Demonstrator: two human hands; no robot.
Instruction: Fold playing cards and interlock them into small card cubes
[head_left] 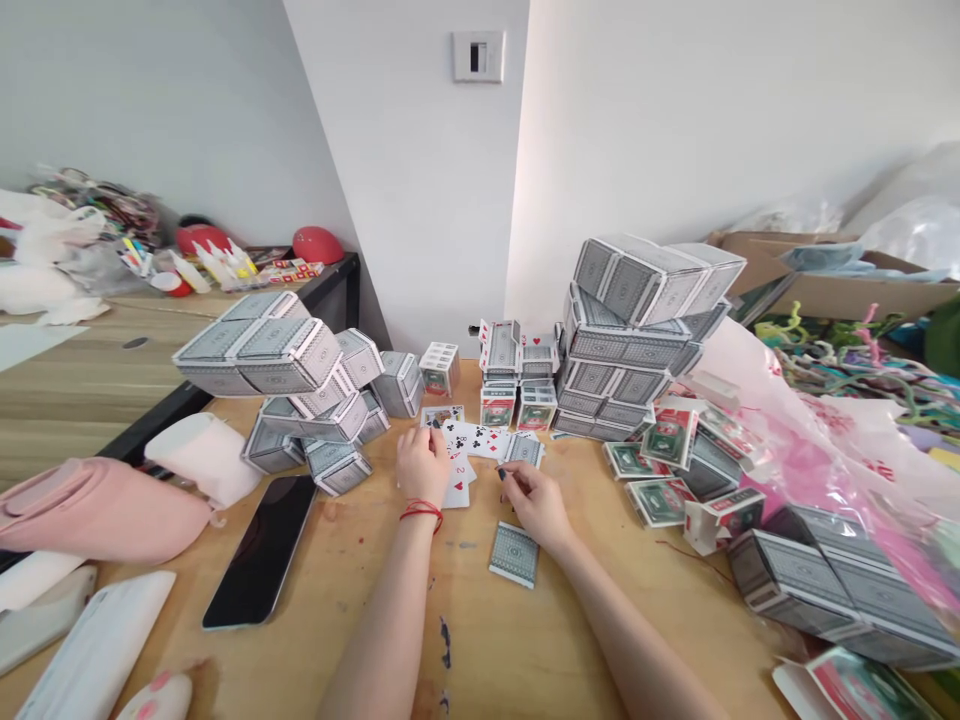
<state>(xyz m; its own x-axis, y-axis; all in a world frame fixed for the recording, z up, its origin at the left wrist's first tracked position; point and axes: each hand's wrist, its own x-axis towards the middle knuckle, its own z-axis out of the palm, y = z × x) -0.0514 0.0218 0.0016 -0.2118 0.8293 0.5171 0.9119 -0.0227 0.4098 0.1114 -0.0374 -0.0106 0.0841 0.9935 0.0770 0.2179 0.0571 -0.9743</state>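
On table (525,660) — left hand (422,463) on spread cards (472,440), right hand (536,500) beside

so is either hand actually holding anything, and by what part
The left hand rests on the face-up cards, gripping none. The right hand seems to pinch something small and dark at its fingertips; what it is cannot be told.

A home craft or hobby room, going by the clutter. A wooden surface (495,650) pushed into a plain white corner carries stacked card boxes (637,330), a phone (262,550) and plastic bags (817,440). Coloured pipe cleaners (840,360) and a cardboard box (832,280) sit at one side.
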